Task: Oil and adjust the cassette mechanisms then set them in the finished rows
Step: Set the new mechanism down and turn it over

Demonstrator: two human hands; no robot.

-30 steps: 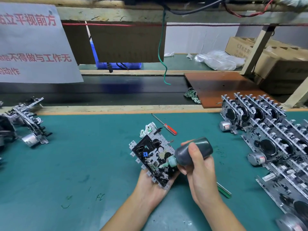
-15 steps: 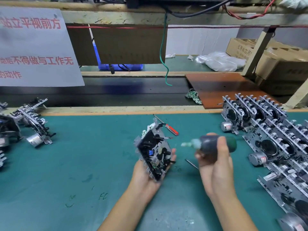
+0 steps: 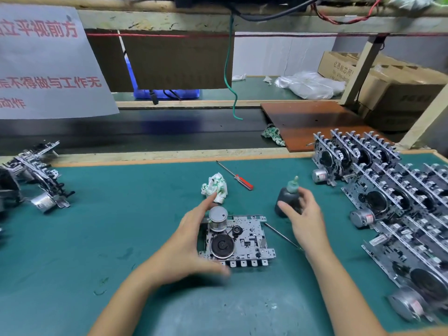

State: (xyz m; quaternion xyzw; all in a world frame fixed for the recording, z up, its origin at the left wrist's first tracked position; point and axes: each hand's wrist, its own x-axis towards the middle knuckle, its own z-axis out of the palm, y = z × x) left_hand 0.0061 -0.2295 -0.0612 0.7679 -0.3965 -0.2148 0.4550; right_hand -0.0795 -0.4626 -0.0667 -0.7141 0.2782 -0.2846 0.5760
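A cassette mechanism point(image 3: 244, 241) lies flat on the green mat point(image 3: 121, 226), flywheel and motor facing up. My left hand point(image 3: 184, 241) spans its left end, thumb along the near edge and a finger past the motor, holding it. The dark oil bottle point(image 3: 288, 197) stands upright on the mat to the right, nozzle up. My right hand point(image 3: 306, 219) is round it, thumb on its front and fingers behind. Finished rows of mechanisms point(image 3: 388, 197) stand on edge at the right.
A red-handled screwdriver point(image 3: 238, 177) and a crumpled rag point(image 3: 215, 186) lie beyond the mechanism. A thin tool shaft point(image 3: 278, 232) lies under my right wrist. Several loose mechanisms point(image 3: 36, 180) sit at the left edge. A brown board point(image 3: 310, 122) overlaps the dark conveyor behind.
The mechanism has been turned over and laid flat on the mat. The bottle has left the mechanism, swung right and now stands upright on the mat.
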